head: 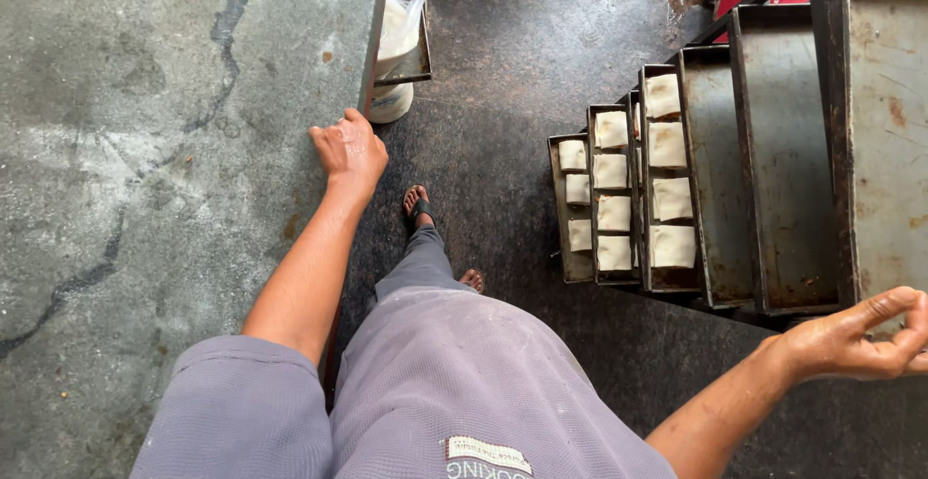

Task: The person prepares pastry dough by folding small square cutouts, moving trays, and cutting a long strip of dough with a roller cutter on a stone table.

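Head view: left hand point(350, 153) flat, empty, gripping rough grey stone tabletop point(145, 150) edge at 11 o'clock. Right hand point(860, 336) half-curled, empty, at 4 o'clock beside rusted metal trays point(783, 170); pale square dough pieces point(669, 194) at 2 o'clock.

The left hand point(350, 153) rests on the edge of a stone table point(174, 150) at the person's left. A bag point(398, 25) sits on a shelf point(418, 63) beyond that hand. At the right stands a rack of trays point(773, 170); the lower trays hold dough squares point(671, 199). The right hand point(855, 339) hangs just before the rack's near edge.
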